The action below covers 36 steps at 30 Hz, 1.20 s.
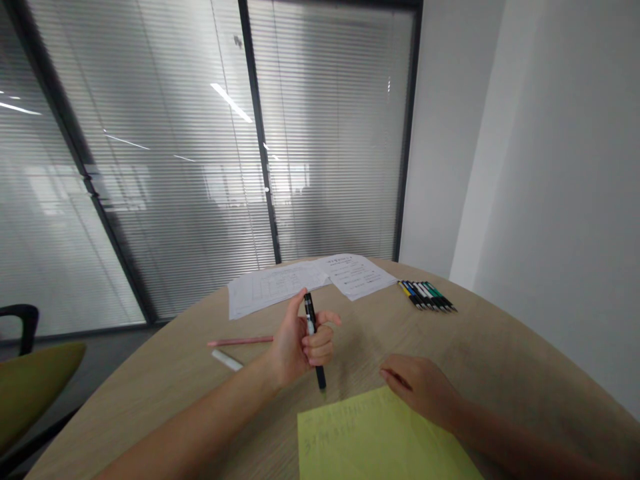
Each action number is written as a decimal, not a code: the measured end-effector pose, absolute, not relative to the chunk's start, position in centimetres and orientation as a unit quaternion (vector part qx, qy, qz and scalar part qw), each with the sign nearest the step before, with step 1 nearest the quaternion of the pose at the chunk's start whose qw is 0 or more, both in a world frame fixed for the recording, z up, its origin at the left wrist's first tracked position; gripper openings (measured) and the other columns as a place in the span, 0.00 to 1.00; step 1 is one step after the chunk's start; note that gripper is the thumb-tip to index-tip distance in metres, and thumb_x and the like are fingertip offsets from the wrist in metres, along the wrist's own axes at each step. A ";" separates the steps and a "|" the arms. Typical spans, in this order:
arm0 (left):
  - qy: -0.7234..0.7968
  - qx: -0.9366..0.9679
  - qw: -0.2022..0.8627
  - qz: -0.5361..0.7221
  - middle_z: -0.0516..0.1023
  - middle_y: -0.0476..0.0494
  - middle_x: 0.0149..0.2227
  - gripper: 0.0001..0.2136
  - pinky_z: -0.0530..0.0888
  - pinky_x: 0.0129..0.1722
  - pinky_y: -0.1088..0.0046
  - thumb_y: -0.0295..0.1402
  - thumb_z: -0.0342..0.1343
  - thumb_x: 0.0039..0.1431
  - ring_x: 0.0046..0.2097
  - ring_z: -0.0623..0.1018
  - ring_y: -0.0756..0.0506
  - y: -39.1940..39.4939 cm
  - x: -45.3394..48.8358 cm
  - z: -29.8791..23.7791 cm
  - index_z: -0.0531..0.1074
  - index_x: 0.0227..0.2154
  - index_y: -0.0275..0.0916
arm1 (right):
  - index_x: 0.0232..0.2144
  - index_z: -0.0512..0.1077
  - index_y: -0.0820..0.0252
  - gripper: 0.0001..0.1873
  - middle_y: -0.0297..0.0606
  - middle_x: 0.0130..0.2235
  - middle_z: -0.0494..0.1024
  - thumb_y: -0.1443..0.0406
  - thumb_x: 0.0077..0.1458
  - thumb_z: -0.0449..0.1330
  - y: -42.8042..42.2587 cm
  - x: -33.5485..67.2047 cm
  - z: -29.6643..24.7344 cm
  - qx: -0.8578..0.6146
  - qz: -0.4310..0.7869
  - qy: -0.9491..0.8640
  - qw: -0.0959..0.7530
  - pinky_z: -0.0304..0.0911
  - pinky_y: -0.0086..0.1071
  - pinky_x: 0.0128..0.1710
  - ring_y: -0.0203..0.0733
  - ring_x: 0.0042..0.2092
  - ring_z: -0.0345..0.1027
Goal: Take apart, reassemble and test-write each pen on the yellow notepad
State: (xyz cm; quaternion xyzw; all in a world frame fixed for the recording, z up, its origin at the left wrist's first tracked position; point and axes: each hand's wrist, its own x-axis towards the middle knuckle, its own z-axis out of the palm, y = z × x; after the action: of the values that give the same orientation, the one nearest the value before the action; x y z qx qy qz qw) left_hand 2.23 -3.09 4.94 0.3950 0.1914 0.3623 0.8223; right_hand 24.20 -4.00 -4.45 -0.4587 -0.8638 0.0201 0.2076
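Observation:
My left hand (300,343) is closed around a black pen (314,340), held upright with its tip down just above the wooden table (200,373). My right hand (420,390) rests palm down on the top right corner of a yellow sheet of paper (370,443) at the near edge; its fingers lie loosely flat and hold nothing. Faint writing shows on the yellow sheet's left part.
A row of several pens (427,295) lies at the far right of the table. Two white printed sheets (300,280) lie at the far edge. A pink pencil (241,341) and a white eraser (227,360) lie left of my left hand. A chair (30,373) stands at the left.

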 end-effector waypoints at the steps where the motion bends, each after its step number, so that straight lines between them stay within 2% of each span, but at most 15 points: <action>1: 0.193 0.395 0.821 0.364 0.42 0.59 0.10 0.28 0.47 0.12 0.82 0.53 0.37 0.52 0.14 0.42 0.56 -3.1 2.2 5.0 0.72 0.25 0.31 | 0.27 0.68 0.58 0.13 0.35 0.26 0.73 0.65 0.54 0.44 -4.0 24.2 -4.5 -0.457 0.021 -0.865 0.209 0.53 0.26 0.28 0.34 0.29 0.65; 7: 0.195 0.392 0.815 0.379 0.41 0.59 0.10 0.26 0.48 0.12 0.82 0.50 0.39 0.52 0.14 0.42 0.56 -3.1 2.3 5.0 0.72 0.25 0.31 | 0.27 0.68 0.58 0.13 0.35 0.27 0.73 0.65 0.54 0.44 -4.0 24.2 -4.4 -0.459 0.014 -0.864 0.205 0.53 0.25 0.29 0.34 0.30 0.65; 12: 0.186 0.373 0.793 0.444 0.40 0.59 0.10 0.24 0.49 0.11 0.82 0.46 0.39 0.51 0.14 0.42 0.56 -2.9 2.2 4.7 0.71 0.20 0.31 | 0.28 0.68 0.59 0.14 0.36 0.27 0.73 0.65 0.55 0.44 -4.0 24.3 -4.6 -0.456 0.011 -0.866 0.204 0.54 0.26 0.29 0.35 0.30 0.66; 19: 0.195 0.330 0.799 0.463 0.41 0.58 0.10 0.27 0.49 0.12 0.83 0.49 0.36 0.54 0.14 0.42 0.56 -2.9 2.7 4.8 0.70 0.19 0.31 | 0.29 0.69 0.58 0.14 0.37 0.28 0.73 0.65 0.54 0.44 -4.1 24.3 -4.2 -0.462 0.030 -0.862 0.206 0.55 0.27 0.31 0.36 0.31 0.66; 23: 0.179 0.328 0.801 0.467 0.44 0.57 0.11 0.31 0.51 0.13 0.82 0.52 0.32 0.55 0.14 0.45 0.56 -4.1 4.0 4.6 0.70 0.20 0.31 | 0.33 0.70 0.57 0.13 0.35 0.27 0.73 0.63 0.53 0.46 -5.6 23.5 -2.7 -0.463 0.122 -0.847 0.231 0.54 0.26 0.30 0.35 0.29 0.64; 26: 0.163 0.332 0.812 0.450 0.48 0.56 0.12 0.31 0.56 0.17 0.80 0.54 0.31 0.54 0.15 0.50 0.55 -5.8 5.3 4.4 0.70 0.23 0.32 | 0.37 0.68 0.58 0.13 0.30 0.22 0.68 0.62 0.49 0.50 -7.5 22.3 -1.5 -0.450 0.245 -0.823 0.245 0.51 0.24 0.23 0.31 0.23 0.58; 29: 0.174 0.334 0.826 0.420 0.54 0.53 0.15 0.30 0.60 0.23 0.77 0.55 0.35 0.51 0.18 0.57 0.53 -7.6 6.5 3.9 0.71 0.27 0.33 | 0.25 0.65 0.60 0.07 0.27 0.19 0.60 0.62 0.45 0.54 -9.2 21.2 -1.0 -0.419 0.351 -0.803 0.237 0.45 0.23 0.19 0.29 0.20 0.51; 31: 0.182 0.348 0.826 0.404 0.57 0.51 0.18 0.30 0.61 0.27 0.76 0.56 0.38 0.50 0.22 0.60 0.52 -8.4 7.0 3.6 0.71 0.30 0.32 | 0.17 0.59 0.60 0.10 0.27 0.18 0.56 0.63 0.43 0.54 -9.8 20.6 -1.1 -0.418 0.392 -0.784 0.239 0.42 0.24 0.18 0.28 0.20 0.48; 34: 0.200 0.417 0.788 0.406 0.65 0.45 0.27 0.29 0.62 0.35 0.72 0.56 0.42 0.48 0.32 0.65 0.47 -8.9 7.2 3.1 0.71 0.34 0.33 | 0.15 0.56 0.60 0.11 0.27 0.18 0.54 0.63 0.43 0.53 -9.6 20.5 -1.2 -0.411 0.443 -0.756 0.254 0.43 0.24 0.19 0.28 0.20 0.47; 36: 0.243 0.504 0.694 0.453 0.68 0.42 0.37 0.24 0.59 0.42 0.69 0.52 0.47 0.48 0.41 0.64 0.44 -9.2 7.0 2.8 0.70 0.39 0.38 | 0.18 0.60 0.60 0.09 0.29 0.19 0.58 0.62 0.44 0.52 -8.9 20.9 -1.2 -0.403 0.446 -0.744 0.293 0.48 0.25 0.21 0.30 0.22 0.52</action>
State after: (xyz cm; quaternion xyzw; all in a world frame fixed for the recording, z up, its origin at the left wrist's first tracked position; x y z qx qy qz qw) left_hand 6.97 -9.17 2.79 0.5044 0.2429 0.4529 0.6939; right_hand 20.87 -8.92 -1.22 -0.4033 -0.7436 0.4460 0.2925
